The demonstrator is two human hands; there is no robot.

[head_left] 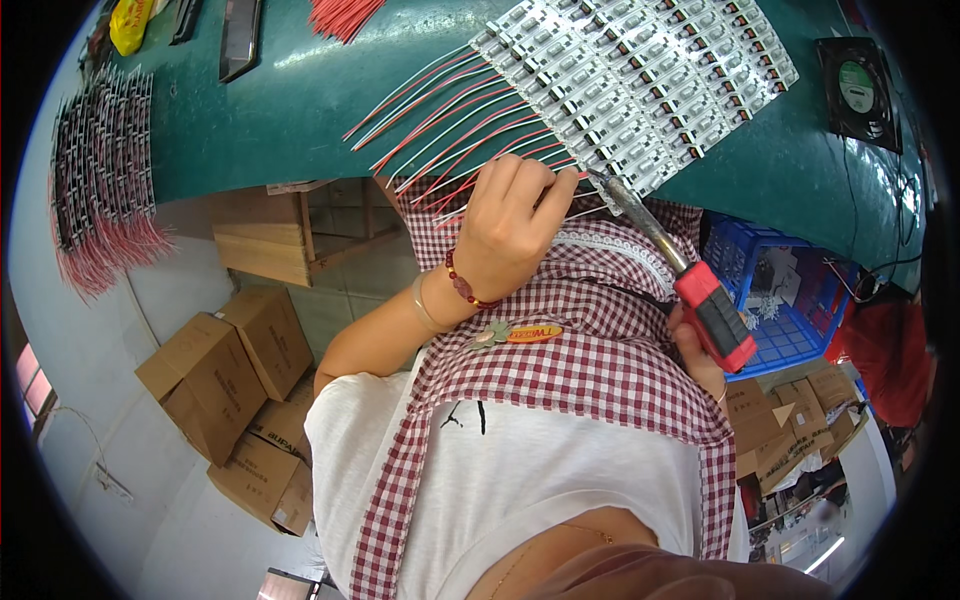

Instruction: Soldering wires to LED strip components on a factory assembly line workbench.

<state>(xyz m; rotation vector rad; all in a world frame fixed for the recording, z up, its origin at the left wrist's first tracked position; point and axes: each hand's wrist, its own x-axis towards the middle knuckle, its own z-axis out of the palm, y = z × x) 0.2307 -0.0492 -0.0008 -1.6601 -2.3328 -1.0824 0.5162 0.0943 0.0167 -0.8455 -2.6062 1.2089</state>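
My left hand [510, 215] is closed in a pinch at the near corner of a panel of small white circuit boards [640, 85]. A short red wire end [583, 175] pokes out from between its fingertips. My right hand [695, 355], partly hidden, grips the red and black handle of a soldering iron [655, 235]. The iron slants up to the left, its tip close to that wire end and the panel's edge; whether they touch I cannot tell. Red and white wires [440, 125] fan out leftward from the panel's left edge, some passing behind my left hand.
The panel lies on a green tabletop [290, 110]. Wired strips [100, 170] hang over its left end. Farther back are red wires [343, 15] and a dark phone-like slab [240, 40]. A black square fan [858, 95] stands right, above a blue basket [785, 345]. Cardboard boxes [205, 385] stand left.
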